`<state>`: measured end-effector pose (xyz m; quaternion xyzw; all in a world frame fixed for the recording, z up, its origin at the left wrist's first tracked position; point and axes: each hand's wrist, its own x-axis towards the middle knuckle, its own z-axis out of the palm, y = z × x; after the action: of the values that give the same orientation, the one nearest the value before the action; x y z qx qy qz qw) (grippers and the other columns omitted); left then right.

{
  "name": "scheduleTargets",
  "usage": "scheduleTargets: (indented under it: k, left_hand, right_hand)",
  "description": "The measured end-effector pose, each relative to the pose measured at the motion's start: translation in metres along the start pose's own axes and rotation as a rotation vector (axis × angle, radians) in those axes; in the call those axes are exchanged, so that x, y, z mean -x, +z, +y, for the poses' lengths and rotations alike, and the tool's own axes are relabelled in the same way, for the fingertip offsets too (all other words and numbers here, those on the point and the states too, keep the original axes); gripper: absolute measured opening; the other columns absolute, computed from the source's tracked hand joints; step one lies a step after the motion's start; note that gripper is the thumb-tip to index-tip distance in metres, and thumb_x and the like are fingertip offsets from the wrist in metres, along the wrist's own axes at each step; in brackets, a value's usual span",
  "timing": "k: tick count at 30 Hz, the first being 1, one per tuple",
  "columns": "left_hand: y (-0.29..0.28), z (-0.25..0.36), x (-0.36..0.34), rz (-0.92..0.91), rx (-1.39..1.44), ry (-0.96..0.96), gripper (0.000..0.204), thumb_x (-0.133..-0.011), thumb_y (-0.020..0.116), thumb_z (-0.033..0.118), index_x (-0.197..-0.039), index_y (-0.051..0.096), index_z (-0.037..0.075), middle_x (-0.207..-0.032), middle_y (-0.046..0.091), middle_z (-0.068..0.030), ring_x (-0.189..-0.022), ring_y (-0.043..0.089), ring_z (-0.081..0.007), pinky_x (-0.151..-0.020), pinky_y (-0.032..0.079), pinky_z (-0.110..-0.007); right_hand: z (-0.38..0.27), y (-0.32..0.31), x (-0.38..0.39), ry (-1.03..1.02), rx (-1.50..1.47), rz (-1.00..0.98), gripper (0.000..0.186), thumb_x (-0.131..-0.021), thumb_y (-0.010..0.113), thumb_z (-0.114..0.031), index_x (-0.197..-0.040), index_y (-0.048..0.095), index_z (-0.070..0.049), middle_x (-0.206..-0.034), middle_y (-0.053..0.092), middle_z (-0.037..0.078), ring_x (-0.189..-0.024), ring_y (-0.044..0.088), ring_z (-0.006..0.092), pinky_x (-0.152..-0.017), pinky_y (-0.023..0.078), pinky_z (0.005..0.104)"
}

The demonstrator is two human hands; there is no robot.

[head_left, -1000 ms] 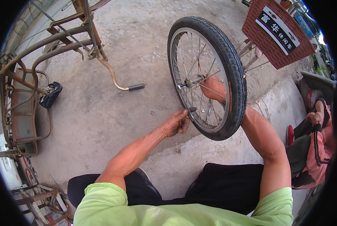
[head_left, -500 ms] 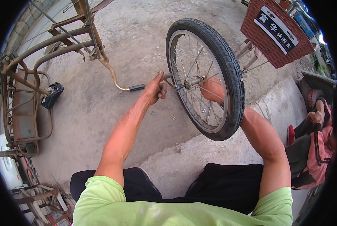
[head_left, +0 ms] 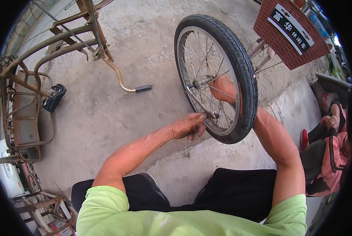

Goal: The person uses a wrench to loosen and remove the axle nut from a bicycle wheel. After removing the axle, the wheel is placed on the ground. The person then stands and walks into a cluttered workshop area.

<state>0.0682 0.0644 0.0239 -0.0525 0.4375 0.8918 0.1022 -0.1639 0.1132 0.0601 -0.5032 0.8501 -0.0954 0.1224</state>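
Note:
A spoked bicycle wheel [head_left: 248, 78] with a black tyre stands upright, slightly tilted, in front of me. My left hand [head_left: 189, 126] is closed around the lower end of a metal wrench [head_left: 199, 101], beside the near-left part of the rim. The wrench's upper end meets the axle at the hub [head_left: 197, 84]. My right hand [head_left: 223, 89] reaches round the far right side of the wheel and shows through the spokes, closed at the hub's right end. Its fingertips are partly hidden by hub and spokes.
A rusty tricycle frame [head_left: 46, 59] with a black-gripped handlebar [head_left: 143, 88] stands at the left. A red-brown woven basket [head_left: 290, 31] is at the far right. Another person [head_left: 333, 149] sits at the right. A concrete step edge [head_left: 172, 155] crosses the ground before my knees.
My left hand has come down and right, swinging the wrench from pointing left of the hub to pointing down across the spokes. The right hand stays by the hub.

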Motion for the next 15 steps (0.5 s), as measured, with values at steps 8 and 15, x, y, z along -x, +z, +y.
scheduleTargets:
  k: [8, 15]
  left_hand:
    - [-0.069, 0.115, -0.019, 0.412, -0.118, 0.141, 0.089, -0.098, 0.038, 0.079, -0.148, 0.05, 0.006, -0.053, 0.047, -0.0009, -0.041, 0.038, -0.0096, -0.048, 0.036, -0.027]
    - [-0.11, 0.002, -0.018, 0.61, 0.076, -0.032, 0.083, -0.1, 0.033, 0.078, -0.143, 0.054, 0.011, -0.051, 0.044, -0.0006, -0.041, 0.034, -0.012, -0.05, 0.034, -0.03]
  right_hand:
    - [-0.008, -0.029, 0.011, -0.053, -0.029, -0.078, 0.031, -0.097, 0.058, -0.021, -0.09, 0.068, 0.008, -0.083, 0.067, 0.034, -0.081, 0.069, 0.0502, -0.071, 0.053, 0.0567]
    - [0.001, -0.012, 0.001, 0.073, -0.024, -0.096, 0.034, -0.098, 0.06, -0.025, -0.096, 0.067, 0.009, -0.087, 0.069, 0.033, -0.087, 0.069, 0.0503, -0.075, 0.054, 0.0556]
